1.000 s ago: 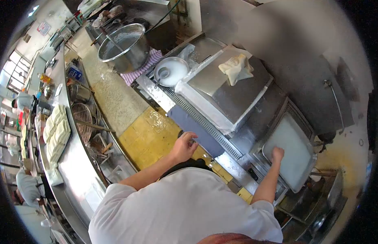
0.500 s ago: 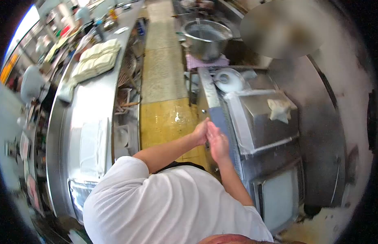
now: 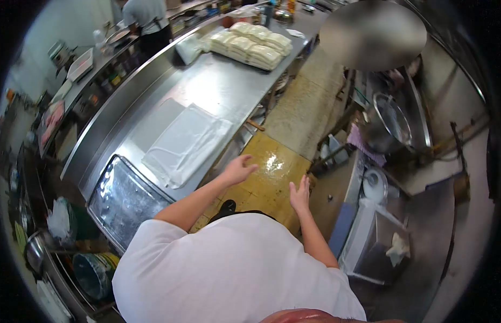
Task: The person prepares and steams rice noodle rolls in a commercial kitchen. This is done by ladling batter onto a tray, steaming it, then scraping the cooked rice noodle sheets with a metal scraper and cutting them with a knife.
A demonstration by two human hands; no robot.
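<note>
My left hand (image 3: 240, 168) is held out over the yellow floor, fingers apart and nothing in it. Across from it, my right hand (image 3: 300, 194) is open too, palm turned inward, touching nothing. The two hands are well apart. Nearest my left hand is the steel counter (image 3: 153, 113), where a flat white tray under clear plastic (image 3: 191, 142) lies. A dark-rimmed metal tray (image 3: 129, 196) rests at the counter's near end. Beside my right arm is a steel unit with a blue strip (image 3: 343, 229) along its edge.
Several bagged white packs (image 3: 250, 46) are stacked on the counter's far end. At right stand a large metal pot (image 3: 388, 126) and a steel box (image 3: 382, 245) with a cloth (image 3: 398, 250) on it. A person (image 3: 145, 21) stands at the back left. The yellow floor (image 3: 266, 167) looks wet.
My hands were pressed together and have come apart, both now open. My view has turned left, so the counter fills more of it and the pot sits further right.
</note>
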